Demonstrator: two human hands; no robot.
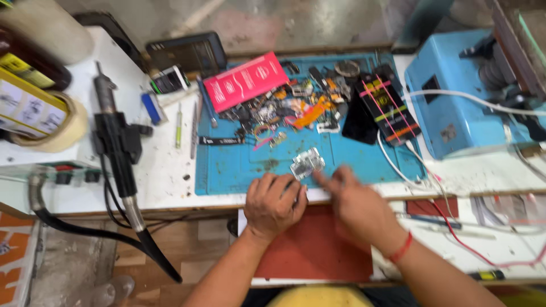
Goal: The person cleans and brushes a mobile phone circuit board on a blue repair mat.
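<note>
Both forearms come up from the bottom edge, and the person's two hands meet at the near rim of the blue work mat. At the front the left hand lies knuckles up, fingers curled under into a loose fist; whether it grips anything I cannot tell. Beside it the right hand, a red thread at its wrist, is blurred, its fingers stretched narrow toward the small silvery metal part, fingertips just short of it or brushing it; the blur hides which. That single part lies on the mat just beyond both hands, its long axis slanting from lower left up to upper right. Under the hands sits one red pad. Farther back on the mat a heap of small phone parts and flex cables spreads out, too jumbled to count, with one red flat box at its left and one dark phone bound with pink elastic bands at its right. One black hot-air handpiece lies lengthwise on the white bench to the left, nozzle pointing away, and one light-blue machine stands at the right.
</note>
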